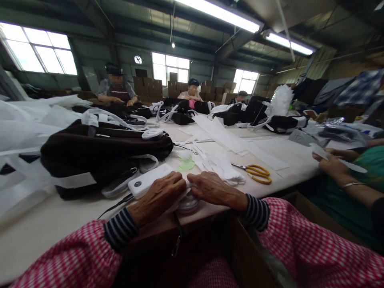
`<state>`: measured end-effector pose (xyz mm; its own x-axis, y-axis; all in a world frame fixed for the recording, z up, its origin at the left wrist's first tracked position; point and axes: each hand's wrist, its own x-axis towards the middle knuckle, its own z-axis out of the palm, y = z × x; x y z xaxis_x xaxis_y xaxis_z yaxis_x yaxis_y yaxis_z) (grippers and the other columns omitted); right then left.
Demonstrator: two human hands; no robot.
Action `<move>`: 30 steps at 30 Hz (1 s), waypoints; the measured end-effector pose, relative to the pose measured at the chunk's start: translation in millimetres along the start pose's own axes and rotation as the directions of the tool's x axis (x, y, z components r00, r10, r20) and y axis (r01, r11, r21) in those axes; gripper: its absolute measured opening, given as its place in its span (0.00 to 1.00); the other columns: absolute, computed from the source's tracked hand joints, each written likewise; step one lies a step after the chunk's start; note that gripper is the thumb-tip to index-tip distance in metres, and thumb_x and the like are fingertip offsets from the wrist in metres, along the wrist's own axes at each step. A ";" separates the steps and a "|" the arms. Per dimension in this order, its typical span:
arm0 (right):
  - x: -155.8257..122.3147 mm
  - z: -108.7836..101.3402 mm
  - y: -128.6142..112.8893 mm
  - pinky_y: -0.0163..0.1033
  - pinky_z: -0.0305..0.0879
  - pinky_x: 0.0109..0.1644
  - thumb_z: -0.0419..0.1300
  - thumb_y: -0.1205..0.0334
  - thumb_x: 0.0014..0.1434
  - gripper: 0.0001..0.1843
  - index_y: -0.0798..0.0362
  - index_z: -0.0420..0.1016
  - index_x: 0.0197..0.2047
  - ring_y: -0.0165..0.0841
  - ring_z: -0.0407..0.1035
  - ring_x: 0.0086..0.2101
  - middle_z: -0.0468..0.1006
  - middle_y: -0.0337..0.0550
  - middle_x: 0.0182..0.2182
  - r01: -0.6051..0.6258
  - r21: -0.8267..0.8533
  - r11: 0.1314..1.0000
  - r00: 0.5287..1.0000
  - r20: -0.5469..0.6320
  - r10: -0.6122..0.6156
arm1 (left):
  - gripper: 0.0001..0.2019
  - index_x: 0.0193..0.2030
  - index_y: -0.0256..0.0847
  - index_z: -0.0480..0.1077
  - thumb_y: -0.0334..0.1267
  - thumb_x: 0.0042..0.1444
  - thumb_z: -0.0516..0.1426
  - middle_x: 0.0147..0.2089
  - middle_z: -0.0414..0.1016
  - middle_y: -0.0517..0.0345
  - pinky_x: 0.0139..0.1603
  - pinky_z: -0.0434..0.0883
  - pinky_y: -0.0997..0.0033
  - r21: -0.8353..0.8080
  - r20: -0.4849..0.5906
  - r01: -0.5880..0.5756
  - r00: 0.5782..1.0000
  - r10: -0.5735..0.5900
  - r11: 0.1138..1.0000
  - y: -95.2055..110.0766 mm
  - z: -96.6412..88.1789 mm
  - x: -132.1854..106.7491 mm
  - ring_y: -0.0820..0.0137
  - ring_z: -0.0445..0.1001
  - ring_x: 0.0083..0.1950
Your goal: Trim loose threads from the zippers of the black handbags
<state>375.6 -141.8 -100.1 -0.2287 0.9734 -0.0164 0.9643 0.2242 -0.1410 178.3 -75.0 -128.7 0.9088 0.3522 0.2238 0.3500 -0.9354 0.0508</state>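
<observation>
My left hand (162,195) and my right hand (214,191) meet at the table's front edge, fingers closed. Between them is a whitish, shiny wrapped coil (189,204), gripped from both sides; the fingers partly hide it and its exact kind is unclear. Beside my left hand lies a white oblong device (151,180) with a round dark spot and a black cord. Crumpled white gloves or cloth (229,174) lie just beyond my right hand. A scrap of green paper (186,163) sits ahead of both hands. Yellow-handled scissors (256,173) rest to the right.
A large black bag (105,146) with white-wrapped straps stands at left, by a heap of white sheeting (27,120). White paper strips (222,134) cross the table (288,154). A co-worker's hands (333,164) handle white material at right. More people and black bags are across the table.
</observation>
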 end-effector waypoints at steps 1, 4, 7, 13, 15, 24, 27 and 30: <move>-0.2 1.0 1.1 0.38 0.46 0.34 0.56 0.65 0.63 0.03 0.51 0.71 0.40 0.34 0.66 0.32 0.75 0.42 0.31 -0.003 0.027 1.000 1.000 -0.003 0.003 | 0.09 0.42 0.39 0.72 0.30 0.70 0.51 0.47 0.73 0.51 0.43 0.68 0.65 -0.016 -0.009 0.052 0.999 -0.053 0.998 2.4 0.5 0.5 0.63 0.70 0.46; 0.3 5.6 9.9 0.36 0.47 0.34 0.57 0.60 0.66 0.06 0.52 0.70 0.36 0.31 0.63 0.30 0.70 0.37 0.27 0.001 0.180 0.984 0.999 -0.038 0.006 | 0.07 0.43 0.40 0.73 0.29 0.68 0.54 0.46 0.74 0.52 0.45 0.68 0.63 -0.034 -0.015 0.166 0.986 -0.166 0.986 9.1 2.3 1.0 0.61 0.70 0.48; -0.8 7.0 18.1 0.36 0.48 0.34 0.60 0.57 0.65 0.10 0.53 0.72 0.33 0.29 0.61 0.29 0.68 0.35 0.26 -0.001 0.314 0.950 0.996 -0.082 0.028 | 0.05 0.41 0.42 0.74 0.28 0.64 0.59 0.43 0.75 0.55 0.47 0.69 0.63 -0.168 -0.050 0.274 0.957 -0.286 0.947 13.4 5.6 -1.5 0.62 0.71 0.48; -15.2 -7.8 14.1 0.36 0.52 0.36 0.61 0.63 0.61 0.05 0.53 0.79 0.39 0.29 0.62 0.30 0.69 0.34 0.26 0.032 0.423 0.906 0.986 -0.164 0.042 | 0.08 0.38 0.40 0.74 0.32 0.69 0.55 0.42 0.76 0.53 0.46 0.68 0.64 -0.207 -0.273 0.199 0.928 -0.252 0.958 15.5 23.6 -10.1 0.62 0.70 0.47; -18.6 -10.7 11.7 0.36 0.51 0.34 0.61 0.63 0.60 0.07 0.52 0.79 0.42 0.29 0.61 0.28 0.67 0.33 0.25 0.025 0.451 0.892 0.995 -0.102 0.023 | 0.14 0.34 0.39 0.73 0.31 0.71 0.51 0.38 0.76 0.53 0.42 0.66 0.65 -0.117 -0.350 0.113 0.925 -0.148 0.987 15.3 28.1 -11.7 0.64 0.69 0.42; -10.4 -5.4 0.7 0.38 0.46 0.32 0.59 0.66 0.57 0.05 0.53 0.66 0.29 0.31 0.59 0.27 0.68 0.38 0.24 0.015 0.109 0.994 0.999 0.027 -0.018 | 0.11 0.32 0.38 0.73 0.31 0.68 0.56 0.33 0.73 0.55 0.40 0.66 0.68 -0.166 -0.402 0.011 0.912 -0.078 0.986 9.9 31.9 -12.3 0.67 0.70 0.38; -8.7 -9.3 -4.0 0.38 0.50 0.34 0.58 0.64 0.60 0.03 0.54 0.72 0.36 0.35 0.67 0.32 0.77 0.46 0.31 0.045 -0.015 0.999 0.995 0.085 -0.044 | 0.08 0.34 0.38 0.74 0.30 0.66 0.59 0.33 0.74 0.57 0.39 0.67 0.70 -0.265 -0.421 -0.003 0.900 -0.113 0.964 7.9 31.7 -12.8 0.69 0.71 0.37; -7.4 -11.0 -4.5 0.38 0.55 0.36 0.56 0.63 0.63 0.08 0.56 0.75 0.42 0.38 0.71 0.35 0.80 0.49 0.36 0.048 -0.062 0.997 0.992 0.122 -0.040 | 0.10 0.32 0.39 0.74 0.29 0.66 0.58 0.30 0.73 0.59 0.37 0.65 0.71 -0.266 -0.454 -0.044 0.887 -0.084 0.963 7.1 32.7 -13.8 0.70 0.70 0.34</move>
<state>374.5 -149.4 -88.5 -0.2817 0.9505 -0.1309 0.9586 0.2732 -0.0799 175.6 -85.4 -163.3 0.6734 0.3768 0.6360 0.2364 -0.9250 0.2976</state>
